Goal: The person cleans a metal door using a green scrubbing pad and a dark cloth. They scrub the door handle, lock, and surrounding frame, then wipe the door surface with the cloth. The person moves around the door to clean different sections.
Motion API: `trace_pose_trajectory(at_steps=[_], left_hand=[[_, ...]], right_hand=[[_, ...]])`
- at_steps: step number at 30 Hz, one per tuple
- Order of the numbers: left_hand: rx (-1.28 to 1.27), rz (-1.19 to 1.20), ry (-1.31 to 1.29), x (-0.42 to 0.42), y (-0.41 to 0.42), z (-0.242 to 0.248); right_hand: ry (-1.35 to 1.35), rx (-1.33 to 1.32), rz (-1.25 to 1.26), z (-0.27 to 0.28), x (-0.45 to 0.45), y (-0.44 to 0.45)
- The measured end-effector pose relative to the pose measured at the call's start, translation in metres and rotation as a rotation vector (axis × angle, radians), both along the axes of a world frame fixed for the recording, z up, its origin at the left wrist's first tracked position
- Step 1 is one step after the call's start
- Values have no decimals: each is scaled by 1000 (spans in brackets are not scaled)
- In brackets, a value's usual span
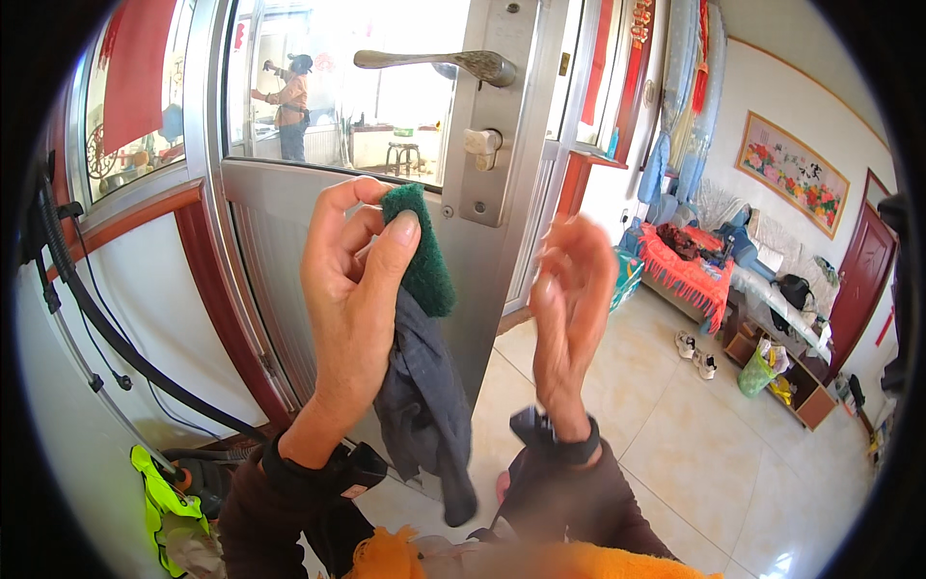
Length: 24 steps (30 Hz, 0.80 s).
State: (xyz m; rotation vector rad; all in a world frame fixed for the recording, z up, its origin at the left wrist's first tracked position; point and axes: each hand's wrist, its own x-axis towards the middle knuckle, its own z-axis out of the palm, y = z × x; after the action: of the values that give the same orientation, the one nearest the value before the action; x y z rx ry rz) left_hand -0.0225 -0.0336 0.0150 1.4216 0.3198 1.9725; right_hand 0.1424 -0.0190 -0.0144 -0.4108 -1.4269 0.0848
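Observation:
My left hand (354, 289) pinches a green scouring pad (419, 250) between thumb and fingers, in front of a metal-framed glass door. A dark grey cloth (427, 398) hangs below the pad, along the palm side of the same hand; how it is held is hidden. My right hand (571, 289) is raised to the right of the pad, its fingers curled and slightly blurred, touching nothing visible. Above both hands are the door's lever handle (441, 64) and a lock cylinder with a light-coloured knob (483, 142) on the metal lock plate (492, 192).
Through the glass, another person (291, 105) stands in a bright room near a stool (403, 158). A black hose (130, 347) and cords run down the left. Right, on the tiled floor, are shoes (694, 353), a green waste bin (757, 370) and a table with a red cloth (684, 271).

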Motion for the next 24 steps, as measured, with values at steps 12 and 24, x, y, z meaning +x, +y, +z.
trace_pose_trajectory(at_steps=[12,24], left_hand=[[-37,-305,305,10,-12,-8],[-73,-96,-247,-48,54,54]], right_hand=[[-290,-183,347,6,7,-34],[156,-316,375,0,10,9]])
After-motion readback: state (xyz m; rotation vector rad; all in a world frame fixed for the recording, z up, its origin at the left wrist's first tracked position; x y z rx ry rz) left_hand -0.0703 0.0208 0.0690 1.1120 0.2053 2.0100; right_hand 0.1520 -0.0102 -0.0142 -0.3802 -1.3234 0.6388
